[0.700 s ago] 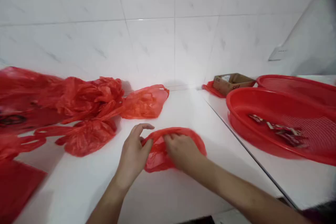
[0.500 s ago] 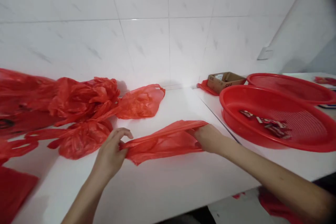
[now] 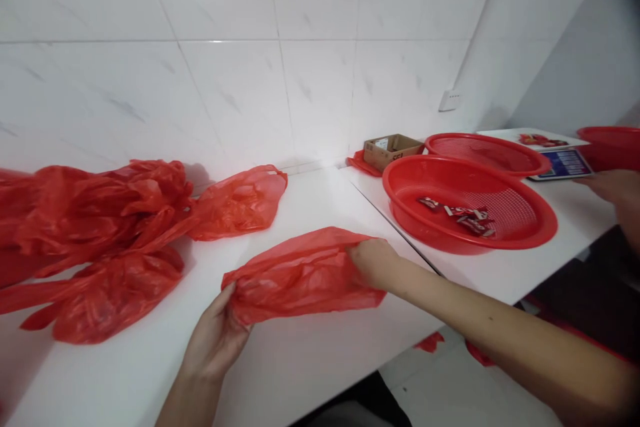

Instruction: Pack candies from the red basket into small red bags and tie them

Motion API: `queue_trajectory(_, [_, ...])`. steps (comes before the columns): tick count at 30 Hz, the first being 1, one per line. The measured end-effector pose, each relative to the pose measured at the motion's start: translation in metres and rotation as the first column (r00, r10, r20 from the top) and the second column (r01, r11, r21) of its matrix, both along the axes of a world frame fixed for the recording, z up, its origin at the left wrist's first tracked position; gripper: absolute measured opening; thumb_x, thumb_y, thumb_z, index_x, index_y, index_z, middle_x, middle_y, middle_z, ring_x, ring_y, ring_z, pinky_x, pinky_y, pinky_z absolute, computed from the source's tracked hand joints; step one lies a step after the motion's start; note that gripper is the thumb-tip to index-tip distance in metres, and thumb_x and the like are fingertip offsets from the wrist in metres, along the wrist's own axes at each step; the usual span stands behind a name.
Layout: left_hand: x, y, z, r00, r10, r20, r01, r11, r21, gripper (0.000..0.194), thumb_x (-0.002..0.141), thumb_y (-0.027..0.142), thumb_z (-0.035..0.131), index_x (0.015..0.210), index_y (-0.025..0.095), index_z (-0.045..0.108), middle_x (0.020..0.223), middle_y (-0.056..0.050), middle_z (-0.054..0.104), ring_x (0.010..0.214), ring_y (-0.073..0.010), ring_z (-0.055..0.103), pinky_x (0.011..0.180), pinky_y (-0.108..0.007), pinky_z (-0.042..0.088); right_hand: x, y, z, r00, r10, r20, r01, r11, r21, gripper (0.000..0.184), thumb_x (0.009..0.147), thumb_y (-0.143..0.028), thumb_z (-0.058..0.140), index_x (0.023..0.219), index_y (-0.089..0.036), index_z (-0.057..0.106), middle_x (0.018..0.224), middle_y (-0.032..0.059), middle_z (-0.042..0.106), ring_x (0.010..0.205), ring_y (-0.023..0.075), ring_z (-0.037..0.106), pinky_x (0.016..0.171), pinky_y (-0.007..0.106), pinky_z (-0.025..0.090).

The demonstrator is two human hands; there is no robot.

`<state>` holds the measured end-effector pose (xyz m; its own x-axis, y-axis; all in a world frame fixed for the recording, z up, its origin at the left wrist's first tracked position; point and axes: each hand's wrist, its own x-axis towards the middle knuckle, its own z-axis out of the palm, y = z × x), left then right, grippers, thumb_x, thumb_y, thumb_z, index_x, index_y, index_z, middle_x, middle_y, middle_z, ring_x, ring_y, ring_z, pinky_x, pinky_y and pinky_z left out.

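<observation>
A thin red plastic bag [image 3: 305, 280] stretches sideways just above the white table, puffed a little open. My left hand [image 3: 220, 333] pinches its left end, thumb on top and fingers underneath. At the bag's right end, my right hand [image 3: 375, 263] is closed on the plastic by the mouth; its fingertips are partly hidden by the red film. Behind it lies another red bag [image 3: 240, 203] with contents that I cannot make out. A filled red bag [image 3: 120, 293] rests to the left, below a heap of crumpled red bags [image 3: 100, 207].
A red plastic basket [image 3: 470, 240] at right holds several small wrapped packets [image 3: 467, 217]. Behind it are a second red basket [image 3: 487, 153], a cardboard box [image 3: 393, 150] and a scale with a blue panel [image 3: 565, 165]. Another person's hand [image 3: 613, 187] reaches in at the right edge.
The view has swung to the right, bringing in the scale and another person's hand. The bag between my hands has widened, and my left hand has turned with its fingers underneath.
</observation>
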<state>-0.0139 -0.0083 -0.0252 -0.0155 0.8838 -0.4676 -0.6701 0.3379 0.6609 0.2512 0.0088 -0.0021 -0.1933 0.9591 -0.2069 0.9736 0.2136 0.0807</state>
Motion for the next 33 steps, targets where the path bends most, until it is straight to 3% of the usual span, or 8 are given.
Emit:
queue_trajectory(5, [0.004, 0.002, 0.004, 0.999, -0.031, 0.027, 0.034, 0.992, -0.122, 0.020, 0.089, 0.006, 0.046, 0.083, 0.014, 0.064, 0.075, -0.004, 0.069, 0.062, -0.0119, 0.067, 0.058, -0.020, 0.057, 0.014, 0.013, 0.008, 1.000, 0.018, 0.024, -0.015, 0.995, -0.100, 0.045, 0.069, -0.031, 0.069, 0.111, -0.020, 0.065, 0.101, 0.0099, 0.072, 0.094, 0.0274, 0.068, 0.074, 0.032, 0.051])
queue_trajectory(10, [-0.004, -0.002, -0.021, 0.943, -0.166, -0.289, 0.220, 0.962, 0.164, 0.018, 0.077, 0.009, 0.065, 0.085, 0.025, 0.069, 0.086, 0.001, 0.064, 0.075, -0.0117, 0.063, 0.066, -0.021, 0.055, 0.034, 0.017, 0.014, 0.999, -0.023, 0.038, 0.027, 0.993, -0.117, 0.033, 0.069, -0.033, 0.066, 0.098, -0.016, 0.070, 0.090, 0.0127, 0.072, 0.090, 0.0315, 0.068, 0.073, 0.037, 0.051])
queue_trajectory(14, [-0.004, -0.004, -0.040, 0.503, -0.070, -0.862, 0.544, 0.801, 0.252, 0.020, 0.078, 0.028, 0.065, 0.096, 0.026, 0.074, 0.096, -0.003, 0.055, 0.081, -0.0153, 0.057, 0.061, -0.022, 0.050, 0.037, 0.012, 0.012, 1.000, -0.008, -0.003, 0.008, 0.987, -0.163, 0.033, 0.072, -0.028, 0.064, 0.102, -0.016, 0.070, 0.092, 0.0129, 0.072, 0.091, 0.0309, 0.068, 0.074, 0.036, 0.051])
queue_trajectory(18, [-0.004, 0.001, -0.049, 0.207, 0.189, -0.960, 0.523, 0.808, 0.272, 0.051, 0.081, 0.037, 0.056, 0.131, 0.025, 0.057, 0.121, -0.008, 0.052, 0.104, -0.0240, 0.058, 0.084, -0.034, 0.053, 0.034, -0.003, 0.020, 0.935, 0.084, -0.344, -0.157, 0.969, -0.190, 0.060, 0.077, -0.041, 0.066, 0.133, -0.024, 0.055, 0.103, 0.0075, 0.071, 0.095, 0.0239, 0.067, 0.080, 0.031, 0.052])
queue_trajectory(22, [-0.015, 0.003, -0.052, 0.252, 0.137, -0.958, 0.480, 0.842, 0.246, 0.053, 0.082, 0.048, 0.055, 0.132, 0.030, 0.054, 0.140, -0.004, 0.049, 0.128, -0.0275, 0.047, 0.104, -0.041, 0.044, 0.057, -0.022, 0.038, 0.563, 0.194, -0.804, -0.156, 0.979, 0.128, 0.045, 0.089, -0.043, 0.054, 0.131, -0.027, 0.055, 0.118, 0.0042, 0.066, 0.106, 0.0169, 0.063, 0.091, 0.028, 0.049])
queue_trajectory(27, [-0.020, 0.001, -0.045, 0.440, 0.004, -0.898, 0.383, 0.904, 0.192, 0.056, 0.079, 0.051, 0.064, 0.132, 0.038, 0.054, 0.145, 0.004, 0.048, 0.138, -0.0251, 0.036, 0.118, -0.038, 0.021, 0.133, -0.035, 0.040, 0.899, -0.203, -0.387, 0.302, 0.929, 0.215, 0.057, 0.080, -0.045, 0.064, 0.132, -0.023, 0.054, 0.127, 0.0139, 0.060, 0.116, 0.0322, 0.056, 0.093, 0.042, 0.045])
queue_trajectory(30, [-0.019, 0.001, -0.045, 0.507, -0.120, -0.854, 0.412, 0.904, 0.117, 0.059, 0.077, 0.050, 0.068, 0.133, 0.041, 0.052, 0.146, 0.007, 0.046, 0.140, -0.0236, 0.033, 0.118, -0.034, 0.021, 0.160, -0.034, 0.033, 0.907, -0.420, -0.002, 0.418, 0.903, 0.093, 0.042, 0.084, -0.042, 0.057, 0.119, -0.020, 0.062, 0.104, 0.0167, 0.068, 0.093, 0.0355, 0.064, 0.076, 0.044, 0.048])
queue_trajectory(33, [-0.019, 0.004, -0.052, 0.492, -0.118, -0.863, 0.432, 0.893, 0.124, 0.063, 0.074, 0.047, 0.072, 0.133, 0.040, 0.053, 0.146, 0.007, 0.046, 0.141, -0.0239, 0.032, 0.118, -0.034, 0.018, 0.147, -0.023, 0.034, 0.890, -0.455, 0.039, 0.444, 0.882, 0.160, 0.036, 0.090, -0.038, 0.043, 0.117, -0.022, 0.061, 0.100, 0.0127, 0.069, 0.088, 0.0326, 0.065, 0.067, 0.038, 0.046])
